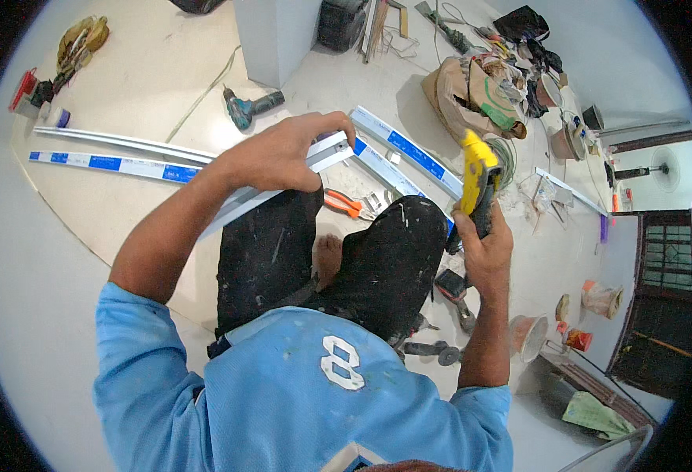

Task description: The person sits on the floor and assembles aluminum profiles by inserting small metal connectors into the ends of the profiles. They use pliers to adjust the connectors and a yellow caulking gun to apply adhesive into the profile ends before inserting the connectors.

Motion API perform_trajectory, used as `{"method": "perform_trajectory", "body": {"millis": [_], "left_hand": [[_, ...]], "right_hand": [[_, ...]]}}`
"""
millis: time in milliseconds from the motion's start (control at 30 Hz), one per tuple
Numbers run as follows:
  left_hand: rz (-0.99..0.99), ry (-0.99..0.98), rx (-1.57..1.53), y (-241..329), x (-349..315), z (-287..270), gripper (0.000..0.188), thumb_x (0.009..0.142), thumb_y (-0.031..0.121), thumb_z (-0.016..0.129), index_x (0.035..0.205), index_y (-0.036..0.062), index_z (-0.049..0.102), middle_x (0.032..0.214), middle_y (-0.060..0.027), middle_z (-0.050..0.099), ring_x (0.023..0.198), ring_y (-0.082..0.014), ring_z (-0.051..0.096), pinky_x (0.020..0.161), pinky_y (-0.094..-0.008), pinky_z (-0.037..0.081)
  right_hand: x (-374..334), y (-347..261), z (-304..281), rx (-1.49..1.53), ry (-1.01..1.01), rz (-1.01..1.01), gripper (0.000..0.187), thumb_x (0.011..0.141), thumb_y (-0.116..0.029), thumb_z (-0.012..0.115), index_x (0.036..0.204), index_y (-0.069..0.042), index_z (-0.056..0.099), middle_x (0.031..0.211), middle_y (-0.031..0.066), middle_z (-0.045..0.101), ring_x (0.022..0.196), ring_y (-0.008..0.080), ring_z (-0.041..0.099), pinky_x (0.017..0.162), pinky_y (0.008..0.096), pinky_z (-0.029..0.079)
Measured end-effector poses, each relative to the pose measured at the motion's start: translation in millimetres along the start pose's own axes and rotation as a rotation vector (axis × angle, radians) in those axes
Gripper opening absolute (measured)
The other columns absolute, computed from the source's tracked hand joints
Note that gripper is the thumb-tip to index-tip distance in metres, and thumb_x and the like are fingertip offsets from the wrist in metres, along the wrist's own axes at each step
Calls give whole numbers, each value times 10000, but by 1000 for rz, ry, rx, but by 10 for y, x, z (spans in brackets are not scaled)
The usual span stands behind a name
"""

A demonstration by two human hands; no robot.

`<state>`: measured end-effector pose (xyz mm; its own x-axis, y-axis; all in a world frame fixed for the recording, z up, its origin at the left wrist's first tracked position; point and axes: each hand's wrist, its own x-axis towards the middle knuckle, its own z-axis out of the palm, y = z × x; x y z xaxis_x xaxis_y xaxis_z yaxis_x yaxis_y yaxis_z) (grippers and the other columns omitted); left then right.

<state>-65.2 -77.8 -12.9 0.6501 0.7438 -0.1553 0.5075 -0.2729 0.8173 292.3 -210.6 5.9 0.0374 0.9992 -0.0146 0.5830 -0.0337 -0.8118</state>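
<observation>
My left hand point(279, 153) is closed around a pale metal channel strip point(239, 203) near its end, with thumb on one side and fingers over the other. The strip slants down to the left beside my bent left knee. In my right hand point(487, 250) is a yellow-and-black hand tool point(479, 175), raised near my right knee and apart from the strip; its exact kind is unclear. Between my knees and the strips lie orange-handled pliers point(344, 203). Blue-and-white strips point(405, 145) rest on the floor just beyond, and another such strip point(118, 164) extends left.
A teal cordless drill point(245, 108) lies ahead, near a white pillar point(271, 39). Beside my right leg are a power tool point(454, 289) and what looks like a grinder point(432, 350). A brown sack point(476, 94) stands at the far right; buckets point(528, 334) line the right side.
</observation>
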Motion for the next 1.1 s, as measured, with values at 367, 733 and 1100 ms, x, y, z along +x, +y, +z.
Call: {"method": "perform_trajectory", "body": {"millis": [367,733,1100], "left_hand": [[78,-243,186,148,146,73,821,677,71,793,1451,213,558,1173,-194,640,1163,-418,631,1004,-524,509],[118,-284,193,174,140,83,835,703,59,822,1479,181,538,1250,-234,654,1241,-446,632,1028,-548,513],[155,-329,307,91,303,194,796,726,40,835,1469,114,559,1208,-278,708,1180,-475,685,992,-553,550]], "right_hand": [[110,-576,-71,-470,-438,-189,466,961,-194,802,1374,-40,652,1199,249,751,1105,447,736,942,503,576],[294,-622,-68,-581,-522,-224,437,975,-226,789,1355,-49,665,1208,224,757,1066,449,741,927,511,582],[288,-609,71,-697,-529,-240,402,985,-144,774,1352,-55,637,1197,232,746,1105,434,736,931,520,574]]}}
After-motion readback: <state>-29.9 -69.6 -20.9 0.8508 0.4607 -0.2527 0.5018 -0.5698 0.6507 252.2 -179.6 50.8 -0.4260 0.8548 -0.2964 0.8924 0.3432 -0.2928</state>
